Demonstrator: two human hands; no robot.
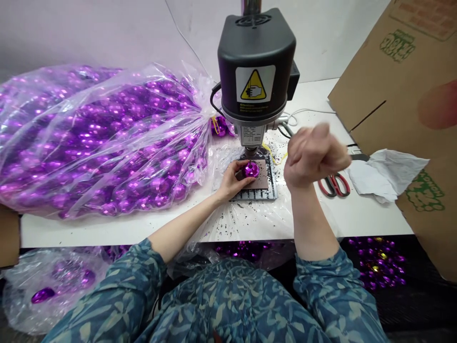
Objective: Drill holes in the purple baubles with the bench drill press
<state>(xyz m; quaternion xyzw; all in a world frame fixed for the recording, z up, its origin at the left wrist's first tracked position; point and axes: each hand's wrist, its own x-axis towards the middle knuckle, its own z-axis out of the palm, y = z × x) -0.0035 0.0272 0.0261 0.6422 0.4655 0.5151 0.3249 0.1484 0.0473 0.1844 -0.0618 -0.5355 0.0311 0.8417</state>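
Observation:
My left hand (233, 181) pinches a shiny purple faceted ball (251, 169) between thumb and fingers. A small dark spot shows on top of the ball. It rests on a brown board (263, 180) laid over the slotted metal base (273, 194) of a black drill press (255, 57). The chuck (251, 151) is just above and behind the ball. At the machine's right side, my right hand (314, 155) is raised and closed round the end of the drill press lever (286, 128). The fist is slightly blurred and hides the lever's grip.
A big clear bag (103, 143) of purple balls fills the table's left side. Red-handled scissors (334, 185) and crumpled white paper (383, 174) lie to the right, beside a cardboard box (403, 95). Dark shavings litter the white table (117, 232). More balls (382, 262) are below the edge.

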